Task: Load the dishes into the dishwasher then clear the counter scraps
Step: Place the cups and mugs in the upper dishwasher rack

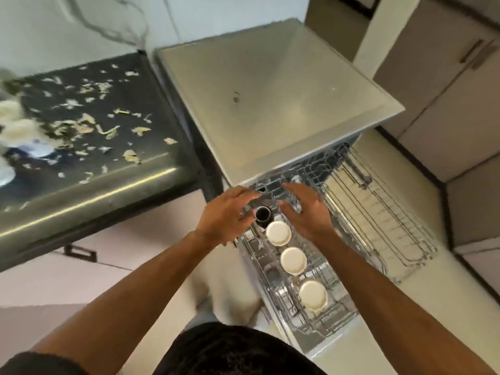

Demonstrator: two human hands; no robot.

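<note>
Above the rack (273,266), both open hands (230,216) (305,212) flanking a dark cup (263,214), three white cups (293,260) just behind.

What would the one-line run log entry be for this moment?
stage: loading rack | left hand: open beside dark cup | right hand: open | three white cups inverted | scraps on counter
</note>
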